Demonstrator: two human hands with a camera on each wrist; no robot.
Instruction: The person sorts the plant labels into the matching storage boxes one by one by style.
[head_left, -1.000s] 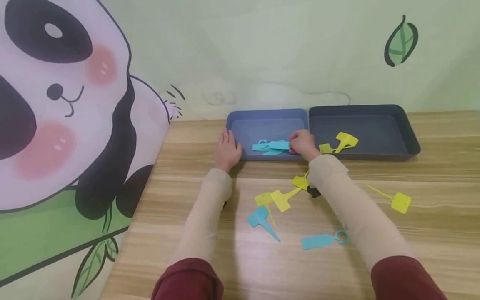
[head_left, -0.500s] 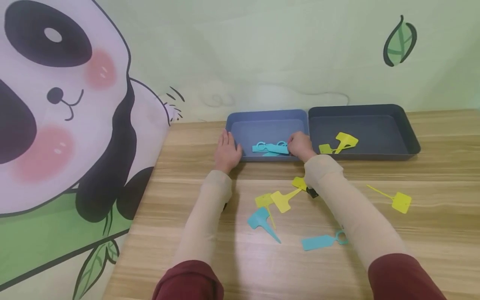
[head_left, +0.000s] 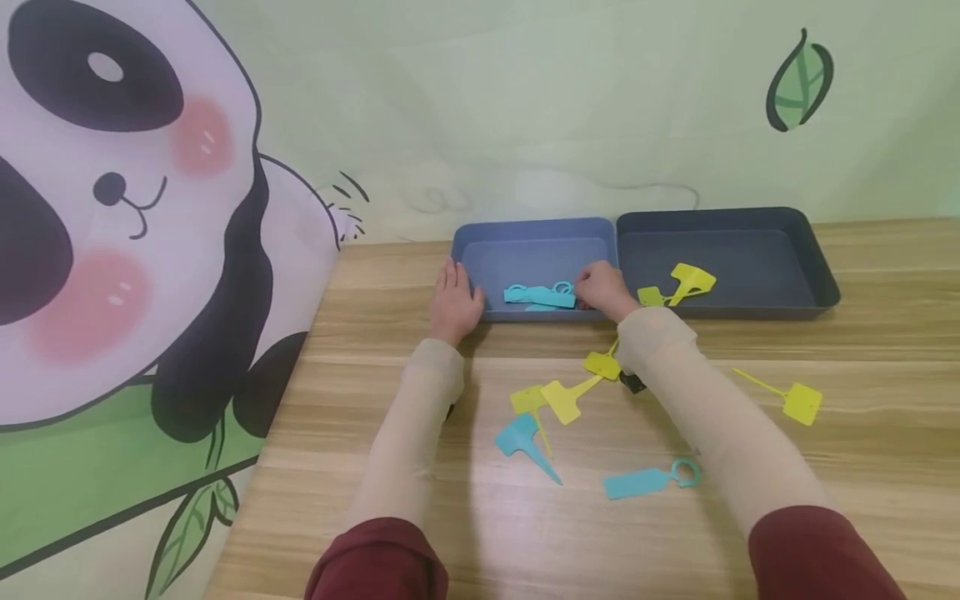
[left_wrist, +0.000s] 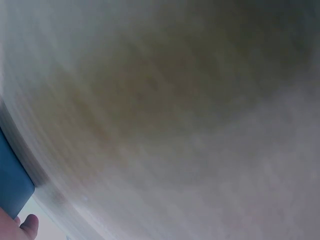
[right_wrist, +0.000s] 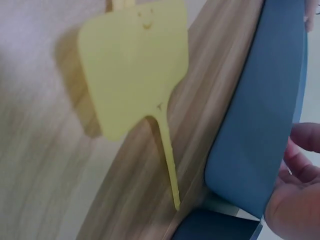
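Several light-blue plastic plant tags (head_left: 540, 296), some with ring ends, lie in a loose pile in the blue tray (head_left: 536, 233). My right hand (head_left: 606, 290) reaches over that tray's front right corner, fingers curled, pinching the right end of the top tag. In the right wrist view its fingers (right_wrist: 302, 162) bend inside the tray wall, and the tag is hidden. My left hand (head_left: 455, 304) rests flat with straight fingers along the tray's left edge. Only a bit of that hand shows low in the left wrist view, beside the tray.
A dark tray (head_left: 720, 258) adjoins on the right, holding yellow tags (head_left: 690, 283). On the wooden table lie a T-shaped blue tag (head_left: 525, 442), a ring-ended blue tag (head_left: 641, 482), several yellow tags (head_left: 562, 400) and, at right, another yellow tag (head_left: 802, 404). A wall stands behind.
The top blue tag has tilted and shifted slightly down and left at the right fingertips, baring a ring behind it. The left hand has stayed in place.
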